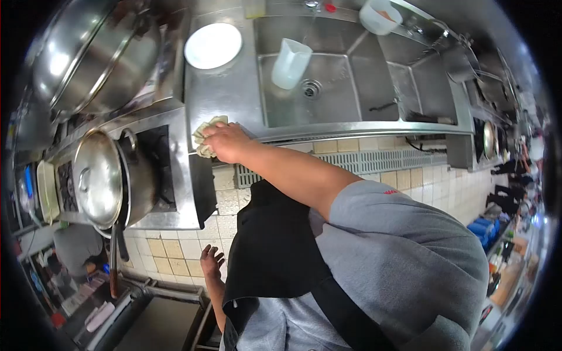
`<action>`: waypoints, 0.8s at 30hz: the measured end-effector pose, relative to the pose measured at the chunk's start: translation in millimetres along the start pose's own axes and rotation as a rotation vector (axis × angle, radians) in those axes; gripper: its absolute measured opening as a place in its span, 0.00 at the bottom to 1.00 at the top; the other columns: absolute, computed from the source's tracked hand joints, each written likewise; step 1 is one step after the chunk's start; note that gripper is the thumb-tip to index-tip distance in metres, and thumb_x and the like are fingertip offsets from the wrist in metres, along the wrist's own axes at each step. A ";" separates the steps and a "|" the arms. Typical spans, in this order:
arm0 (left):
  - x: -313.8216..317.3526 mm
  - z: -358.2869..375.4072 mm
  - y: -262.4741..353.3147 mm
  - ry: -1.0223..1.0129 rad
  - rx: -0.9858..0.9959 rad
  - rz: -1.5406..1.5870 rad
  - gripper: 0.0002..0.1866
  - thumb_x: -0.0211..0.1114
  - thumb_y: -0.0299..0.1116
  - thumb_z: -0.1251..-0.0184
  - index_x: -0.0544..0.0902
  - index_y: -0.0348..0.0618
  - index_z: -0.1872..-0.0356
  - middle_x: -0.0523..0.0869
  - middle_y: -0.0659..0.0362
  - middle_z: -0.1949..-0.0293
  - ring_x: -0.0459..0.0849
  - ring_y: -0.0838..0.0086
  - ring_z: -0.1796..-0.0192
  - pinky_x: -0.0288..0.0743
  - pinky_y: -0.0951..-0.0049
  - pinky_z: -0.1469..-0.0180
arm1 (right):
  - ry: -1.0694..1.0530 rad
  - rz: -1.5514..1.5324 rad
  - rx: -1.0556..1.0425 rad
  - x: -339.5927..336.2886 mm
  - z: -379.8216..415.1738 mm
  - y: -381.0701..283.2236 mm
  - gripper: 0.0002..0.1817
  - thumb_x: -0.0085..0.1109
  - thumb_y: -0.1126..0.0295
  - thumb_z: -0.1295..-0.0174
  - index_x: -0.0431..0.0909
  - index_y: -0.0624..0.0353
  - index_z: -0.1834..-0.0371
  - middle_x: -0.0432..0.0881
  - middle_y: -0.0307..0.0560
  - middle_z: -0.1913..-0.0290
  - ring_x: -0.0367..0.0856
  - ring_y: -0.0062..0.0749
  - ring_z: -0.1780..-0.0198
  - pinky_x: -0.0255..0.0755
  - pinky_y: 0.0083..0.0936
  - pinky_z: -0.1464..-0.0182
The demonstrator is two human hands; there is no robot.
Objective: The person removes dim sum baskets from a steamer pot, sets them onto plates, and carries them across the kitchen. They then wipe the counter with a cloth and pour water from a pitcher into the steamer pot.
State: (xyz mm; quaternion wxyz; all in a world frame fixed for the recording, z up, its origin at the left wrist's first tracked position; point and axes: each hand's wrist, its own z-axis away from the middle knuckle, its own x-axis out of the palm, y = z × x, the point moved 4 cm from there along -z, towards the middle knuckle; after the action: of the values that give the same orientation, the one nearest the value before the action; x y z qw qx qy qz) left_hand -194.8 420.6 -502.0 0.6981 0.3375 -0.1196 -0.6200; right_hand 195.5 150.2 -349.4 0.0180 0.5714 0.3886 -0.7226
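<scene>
My right hand (228,141) presses a crumpled pale cloth (202,139) onto the steel counter (222,99), at its corner beside the sink. The fingers are closed over the cloth. Out over the tiled floor hangs my left hand (212,261), with loosely bent fingers apart and nothing in them. A round white plate (213,45) lies farther along the same counter. In the steel sink basin (333,105), a translucent plastic jug (291,63) lies tipped near the drain.
A large lidded pot (99,178) stands on the stove, with long handles jutting toward the floor. Big steel bowls (99,58) are stacked beyond it. A white tub (380,16) sits at the sink's back edge. A floor grate (351,162) runs below the sink. Other people are visible at the far right.
</scene>
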 end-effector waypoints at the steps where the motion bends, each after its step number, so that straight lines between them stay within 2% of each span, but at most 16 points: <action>1: 6.4 -4.3 4.0 -0.039 0.031 -0.035 0.28 0.59 0.38 0.31 0.67 0.45 0.32 0.82 0.53 0.46 0.85 0.62 0.58 0.78 0.64 0.62 | 0.046 -0.055 -0.005 -3.4 12.3 6.8 0.17 0.59 0.70 0.42 0.81 0.48 0.47 0.72 0.39 0.34 0.66 0.41 0.32 0.63 0.45 0.35; 2: 13.0 -7.5 5.6 -0.065 0.028 -0.040 0.28 0.59 0.38 0.31 0.67 0.45 0.32 0.82 0.53 0.46 0.85 0.62 0.58 0.78 0.64 0.62 | 0.117 -0.061 0.008 -4.4 32.8 20.5 0.16 0.58 0.70 0.41 0.81 0.49 0.48 0.75 0.41 0.38 0.67 0.41 0.33 0.64 0.44 0.37; 4: 29.9 -7.4 10.0 -0.034 -0.155 0.064 0.27 0.59 0.38 0.31 0.67 0.45 0.32 0.82 0.52 0.45 0.85 0.63 0.61 0.78 0.65 0.64 | 0.262 -0.083 -0.023 -27.6 84.2 48.9 0.16 0.57 0.71 0.41 0.81 0.50 0.49 0.76 0.44 0.40 0.70 0.43 0.37 0.65 0.44 0.38; 7: 37.8 -45.3 -45.8 -0.228 -0.112 -0.053 0.26 0.58 0.37 0.30 0.68 0.46 0.32 0.82 0.52 0.45 0.85 0.64 0.64 0.78 0.65 0.67 | 0.300 0.128 0.212 -63.0 163.4 103.9 0.18 0.58 0.75 0.46 0.81 0.51 0.50 0.77 0.45 0.42 0.72 0.44 0.39 0.65 0.42 0.37; 9: 49.1 -48.5 -41.8 -0.267 -0.187 -0.118 0.25 0.57 0.37 0.30 0.68 0.46 0.33 0.82 0.52 0.45 0.84 0.65 0.65 0.78 0.65 0.68 | 0.339 0.223 0.292 -88.7 215.8 146.8 0.17 0.56 0.75 0.44 0.80 0.53 0.50 0.78 0.48 0.44 0.73 0.47 0.40 0.65 0.41 0.36; 11: 52.7 -48.3 -31.0 -0.196 -0.259 -0.206 0.25 0.57 0.38 0.30 0.68 0.46 0.33 0.82 0.52 0.45 0.84 0.65 0.65 0.78 0.65 0.69 | 0.389 0.263 0.357 -111.0 262.2 190.7 0.16 0.54 0.74 0.42 0.79 0.54 0.50 0.78 0.51 0.45 0.73 0.49 0.41 0.65 0.41 0.35; 12: 48.4 -64.9 -46.0 -0.223 -0.206 -0.115 0.26 0.57 0.39 0.30 0.68 0.46 0.33 0.82 0.53 0.46 0.84 0.65 0.65 0.77 0.65 0.68 | 0.409 0.309 0.400 -121.0 281.8 207.7 0.15 0.54 0.74 0.41 0.79 0.55 0.50 0.78 0.51 0.46 0.73 0.50 0.40 0.65 0.41 0.35; 13: 54.8 -59.8 -24.1 -0.196 -0.159 -0.084 0.27 0.57 0.40 0.31 0.68 0.46 0.32 0.82 0.54 0.47 0.85 0.65 0.63 0.78 0.65 0.66 | 0.428 0.312 0.451 -131.8 298.6 220.6 0.15 0.55 0.74 0.41 0.79 0.55 0.50 0.79 0.52 0.47 0.73 0.50 0.40 0.65 0.42 0.35; 14: 58.7 -53.1 -5.0 -0.113 -0.206 0.006 0.27 0.58 0.40 0.31 0.68 0.46 0.32 0.82 0.54 0.47 0.85 0.64 0.62 0.78 0.64 0.65 | 0.448 0.316 0.501 -142.0 313.5 234.4 0.14 0.55 0.73 0.41 0.79 0.56 0.51 0.79 0.53 0.47 0.73 0.50 0.40 0.65 0.42 0.35; 15: 73.5 -27.7 45.4 -0.031 -0.253 0.097 0.28 0.58 0.40 0.32 0.68 0.47 0.32 0.82 0.55 0.47 0.85 0.63 0.61 0.78 0.64 0.64 | 0.457 0.318 0.498 -149.3 326.1 247.3 0.14 0.55 0.73 0.41 0.79 0.56 0.51 0.79 0.53 0.47 0.73 0.50 0.40 0.65 0.42 0.35; 17: 85.8 -20.9 69.1 0.031 -0.242 0.126 0.30 0.59 0.39 0.34 0.67 0.47 0.31 0.82 0.54 0.45 0.85 0.61 0.58 0.78 0.62 0.61 | 0.481 0.379 0.627 -161.3 352.7 275.8 0.13 0.57 0.72 0.41 0.80 0.57 0.52 0.79 0.54 0.48 0.72 0.50 0.40 0.65 0.40 0.35; 20: 107.7 -20.6 68.7 0.076 -0.224 0.153 0.30 0.60 0.38 0.34 0.67 0.47 0.30 0.81 0.54 0.44 0.84 0.61 0.56 0.78 0.60 0.59 | 0.437 0.231 0.715 -186.7 376.3 310.4 0.14 0.59 0.72 0.42 0.79 0.59 0.53 0.79 0.56 0.49 0.74 0.51 0.42 0.67 0.40 0.37; 21: 116.9 -16.8 66.5 0.089 -0.237 0.159 0.30 0.60 0.38 0.34 0.67 0.47 0.30 0.81 0.54 0.44 0.84 0.60 0.56 0.78 0.60 0.58 | 0.415 0.208 0.774 -194.1 383.7 323.8 0.14 0.60 0.69 0.40 0.80 0.54 0.51 0.78 0.53 0.46 0.74 0.49 0.42 0.70 0.37 0.39; 24: 156.3 2.1 49.2 0.054 -0.289 0.203 0.28 0.58 0.38 0.33 0.68 0.48 0.32 0.81 0.54 0.44 0.85 0.59 0.56 0.78 0.59 0.57 | 0.500 0.068 0.754 -227.0 389.6 316.5 0.14 0.62 0.70 0.42 0.80 0.56 0.52 0.79 0.53 0.49 0.75 0.50 0.43 0.69 0.39 0.40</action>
State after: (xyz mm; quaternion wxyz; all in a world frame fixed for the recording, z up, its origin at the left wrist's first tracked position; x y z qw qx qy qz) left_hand -125.7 272.2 -509.3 0.8014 0.2362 -0.0438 -0.5477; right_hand 106.7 -392.2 -312.4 -0.2622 0.7075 0.0717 -0.6523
